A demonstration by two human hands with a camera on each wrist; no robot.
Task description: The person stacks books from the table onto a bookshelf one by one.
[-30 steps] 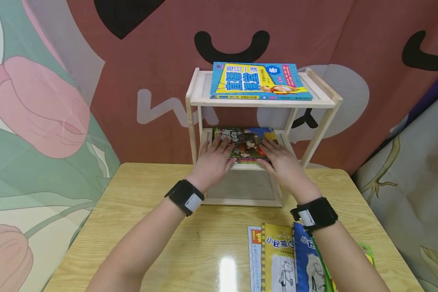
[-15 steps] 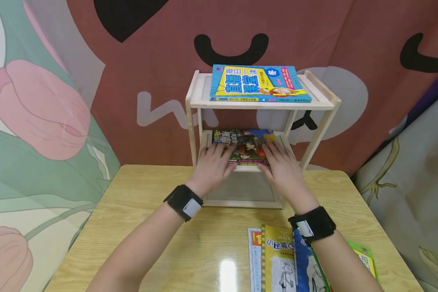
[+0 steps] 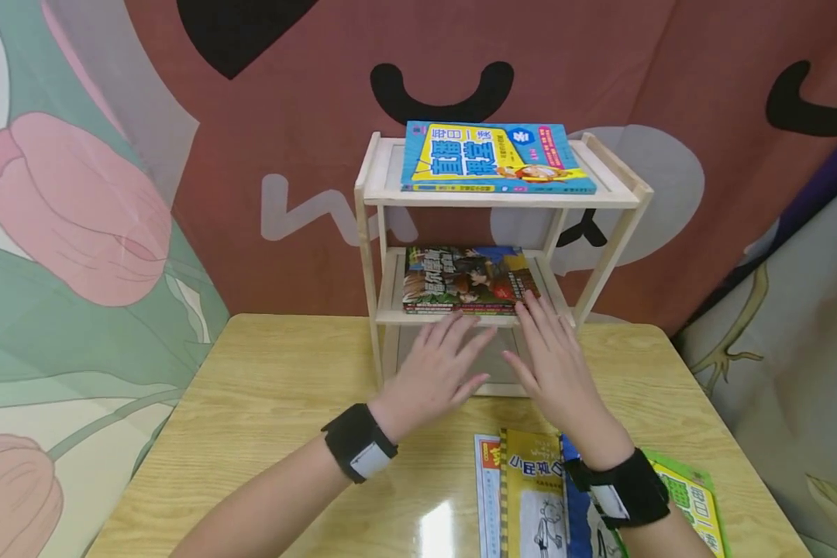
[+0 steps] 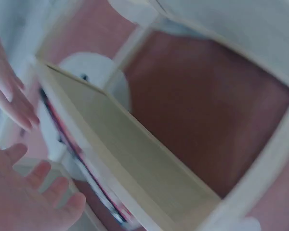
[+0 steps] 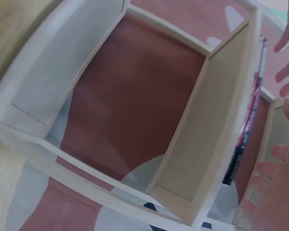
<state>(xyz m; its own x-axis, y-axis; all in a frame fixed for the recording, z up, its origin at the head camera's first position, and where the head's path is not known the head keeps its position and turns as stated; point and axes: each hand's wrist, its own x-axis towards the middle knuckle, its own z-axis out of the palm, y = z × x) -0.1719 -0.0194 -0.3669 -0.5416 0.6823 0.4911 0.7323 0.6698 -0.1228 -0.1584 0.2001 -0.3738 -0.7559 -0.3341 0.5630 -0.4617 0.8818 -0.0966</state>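
A stack of dark, colourful comic-style books [image 3: 460, 279] lies flat on the middle shelf of a small wooden rack [image 3: 495, 200]. Just in front of that shelf is my left hand [image 3: 432, 380], fingers spread and holding nothing. My right hand [image 3: 558, 364] has its fingers extended, the tips overlapping the stack's front right corner in the head view. Both wrist views show the book spines edge-on, blurred, beside the left palm [image 4: 33, 197] and the right palm [image 5: 277, 178]. On the top shelf rests a blue and yellow book [image 3: 495, 155].
On the table [image 3: 286, 356], front right, lie a pale booklet [image 3: 488, 496], a gold book [image 3: 533, 488], a blue book [image 3: 586, 519] and a green book [image 3: 694, 504], partly under my right forearm. A printed curtain [image 3: 307, 139] hangs behind the rack.
Both hands have come off the top of the book stack and back toward me, the left further than the right. The stack's cover is now more exposed; it stays on the middle shelf.
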